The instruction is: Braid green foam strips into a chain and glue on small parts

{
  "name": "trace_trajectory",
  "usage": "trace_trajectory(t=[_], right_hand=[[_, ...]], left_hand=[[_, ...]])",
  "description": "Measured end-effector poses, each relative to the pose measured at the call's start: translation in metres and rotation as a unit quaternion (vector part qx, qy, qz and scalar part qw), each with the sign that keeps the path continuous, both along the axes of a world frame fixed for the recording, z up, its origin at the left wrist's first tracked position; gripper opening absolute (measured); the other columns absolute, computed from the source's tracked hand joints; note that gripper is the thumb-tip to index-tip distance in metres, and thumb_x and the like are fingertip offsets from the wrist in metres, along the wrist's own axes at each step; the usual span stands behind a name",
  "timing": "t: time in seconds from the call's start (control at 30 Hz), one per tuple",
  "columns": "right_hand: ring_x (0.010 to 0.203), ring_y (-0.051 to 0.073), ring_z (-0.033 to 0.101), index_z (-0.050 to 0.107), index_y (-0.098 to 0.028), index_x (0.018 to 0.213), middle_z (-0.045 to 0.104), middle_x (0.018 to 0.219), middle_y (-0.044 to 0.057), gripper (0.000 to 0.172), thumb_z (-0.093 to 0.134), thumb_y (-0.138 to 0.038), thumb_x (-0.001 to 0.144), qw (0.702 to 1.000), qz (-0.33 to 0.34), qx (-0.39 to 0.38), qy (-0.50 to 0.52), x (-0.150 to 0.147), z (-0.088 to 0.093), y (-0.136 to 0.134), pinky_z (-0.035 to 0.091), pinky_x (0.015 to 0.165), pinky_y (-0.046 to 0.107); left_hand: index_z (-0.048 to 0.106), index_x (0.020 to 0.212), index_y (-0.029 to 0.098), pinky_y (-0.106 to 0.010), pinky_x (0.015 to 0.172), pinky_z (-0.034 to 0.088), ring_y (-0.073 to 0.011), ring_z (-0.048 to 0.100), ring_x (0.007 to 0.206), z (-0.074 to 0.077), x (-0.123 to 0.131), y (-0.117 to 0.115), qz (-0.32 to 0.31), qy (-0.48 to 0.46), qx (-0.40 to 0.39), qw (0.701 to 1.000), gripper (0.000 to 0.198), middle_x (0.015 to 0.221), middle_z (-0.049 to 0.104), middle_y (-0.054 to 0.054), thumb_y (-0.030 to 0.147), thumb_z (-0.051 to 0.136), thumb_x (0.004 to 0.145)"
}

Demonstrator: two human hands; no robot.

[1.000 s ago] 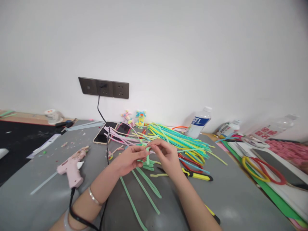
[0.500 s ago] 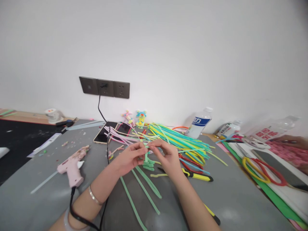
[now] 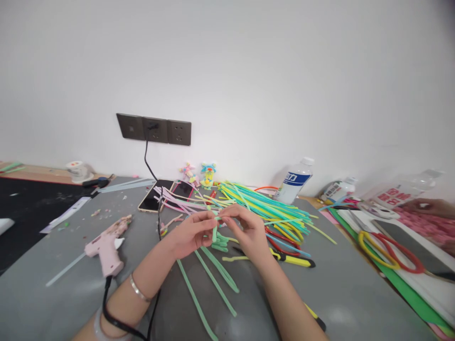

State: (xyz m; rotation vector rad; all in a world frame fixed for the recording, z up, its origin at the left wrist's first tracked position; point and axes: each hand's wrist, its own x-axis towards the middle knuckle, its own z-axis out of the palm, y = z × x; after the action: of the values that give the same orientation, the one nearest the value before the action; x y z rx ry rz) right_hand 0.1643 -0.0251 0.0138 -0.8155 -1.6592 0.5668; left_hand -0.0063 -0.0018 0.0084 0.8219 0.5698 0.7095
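Observation:
Between both hands is a small piece made of light green pipe cleaner point(image 3: 214, 233), held above the table. My left hand point(image 3: 194, 231) pinches it from the left, with the fingertips closed. From the right, my right hand point(image 3: 247, 231) grips its upper end between thumb and index finger; the two hands' fingertips almost meet. Part of the piece is hidden by the fingers. Below lie bent green pipe cleaners point(image 3: 221, 242) and several long green ones point(image 3: 216, 274) stretching toward me. A yellow-and-black cutting tool point(image 3: 295, 260) lies beside my right wrist.
A pink glue gun point(image 3: 106, 248) lies left, its black cord point(image 3: 122, 326) crossing my left forearm. Behind my hands are a pile of coloured pipe cleaners point(image 3: 266, 203), a phone point(image 3: 153, 199) and two small figures. A bottle point(image 3: 294, 182) and scissors point(image 3: 380, 251) are right, near another person's hand point(image 3: 432, 207).
My fingers have shifted very slightly around the green piece, which now tilts a little differently. Both hands keep their pinch; the other person's hand has moved a little.

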Motion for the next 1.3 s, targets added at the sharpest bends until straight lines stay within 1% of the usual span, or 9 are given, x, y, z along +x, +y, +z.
trace_trajectory(t=[0.1,0.2,0.4,0.53,0.67,0.8,0.97,1.17,1.3], right_hand=[[0.079,0.020,0.065,0.067,-0.020,0.083,0.070,0.081,0.006,0.010,0.059,-0.018,0.090,1.000,-0.002,0.007,-0.001,0.0000,0.0005,0.0001,0.052,0.073,0.034],[0.079,0.020,0.066,0.067,-0.020,0.082,0.070,0.082,0.006,0.011,0.059,-0.016,0.089,0.999,-0.004,0.031,-0.013,-0.0001,0.0028,-0.0005,0.053,0.074,0.034],[0.082,0.020,0.067,0.067,-0.021,0.085,0.071,0.084,0.006,0.011,0.060,-0.012,0.088,0.996,-0.011,0.076,-0.054,-0.0010,0.0063,-0.0017,0.053,0.075,0.034],[0.080,0.020,0.067,0.067,-0.020,0.084,0.071,0.083,0.006,0.011,0.059,-0.013,0.088,0.996,-0.013,0.074,-0.049,-0.0028,0.0050,-0.0018,0.053,0.074,0.033],[0.077,0.020,0.066,0.065,-0.020,0.082,0.070,0.081,0.006,0.012,0.057,-0.016,0.090,0.998,-0.014,0.048,-0.033,-0.0036,0.0036,-0.0024,0.052,0.072,0.033],[0.077,0.020,0.066,0.065,-0.020,0.082,0.071,0.081,0.007,0.012,0.057,-0.016,0.090,0.998,-0.015,0.038,-0.036,-0.0026,0.0044,-0.0024,0.053,0.072,0.033],[0.081,0.020,0.068,0.066,-0.021,0.084,0.072,0.085,0.007,0.011,0.059,-0.014,0.089,0.994,-0.021,0.079,-0.072,-0.0018,0.0051,-0.0020,0.054,0.074,0.034],[0.085,0.019,0.067,0.066,-0.021,0.088,0.068,0.092,0.009,0.014,0.057,-0.010,0.088,0.985,-0.037,0.117,-0.122,-0.0039,0.0011,-0.0030,0.054,0.073,0.031],[0.090,0.019,0.067,0.065,-0.021,0.094,0.068,0.096,0.010,0.016,0.054,-0.011,0.090,0.980,-0.049,0.123,-0.147,-0.0047,-0.0013,-0.0029,0.055,0.076,0.031]], left_hand=[[0.058,0.069,0.015,-0.014,0.042,0.038,-0.0041,0.042,0.049,0.0004,0.0005,-0.0001,0.004,-0.012,-0.002,1.000,0.031,0.056,0.046,0.006,0.030,0.084,0.067],[0.058,0.072,0.016,-0.013,0.042,0.038,-0.0041,0.043,0.049,0.0004,0.0015,0.0005,0.006,-0.020,-0.013,1.000,0.029,0.057,0.046,0.007,0.028,0.084,0.067],[0.059,0.071,0.015,-0.014,0.043,0.038,-0.0036,0.043,0.049,0.0014,0.0017,-0.0001,0.015,-0.023,-0.010,1.000,0.030,0.057,0.046,0.007,0.030,0.084,0.068],[0.055,0.069,0.016,-0.014,0.044,0.037,-0.0044,0.045,0.049,0.0010,-0.0001,-0.0001,0.010,-0.022,-0.006,1.000,0.030,0.056,0.047,0.007,0.029,0.083,0.070],[0.054,0.070,0.017,-0.014,0.044,0.036,-0.0048,0.046,0.050,0.0001,-0.0010,-0.0003,0.002,-0.032,-0.007,0.999,0.029,0.057,0.047,0.006,0.027,0.081,0.071],[0.054,0.069,0.016,-0.014,0.044,0.036,-0.0042,0.045,0.049,0.0015,0.0008,-0.0018,0.016,-0.038,-0.001,0.999,0.030,0.056,0.047,0.006,0.027,0.082,0.071],[0.052,0.067,0.016,-0.014,0.044,0.037,-0.0043,0.047,0.048,0.0029,0.0025,-0.0017,0.039,-0.037,-0.007,0.999,0.033,0.056,0.048,0.006,0.028,0.083,0.069],[0.054,0.067,0.015,-0.012,0.044,0.039,-0.0047,0.051,0.051,-0.0024,0.0040,0.0010,0.058,-0.055,-0.007,0.997,0.031,0.057,0.054,0.005,0.027,0.082,0.070],[0.057,0.068,0.014,-0.011,0.045,0.041,-0.0050,0.055,0.054,-0.0057,0.0059,0.0025,0.091,-0.059,-0.003,0.994,0.029,0.059,0.059,0.003,0.028,0.083,0.069]])
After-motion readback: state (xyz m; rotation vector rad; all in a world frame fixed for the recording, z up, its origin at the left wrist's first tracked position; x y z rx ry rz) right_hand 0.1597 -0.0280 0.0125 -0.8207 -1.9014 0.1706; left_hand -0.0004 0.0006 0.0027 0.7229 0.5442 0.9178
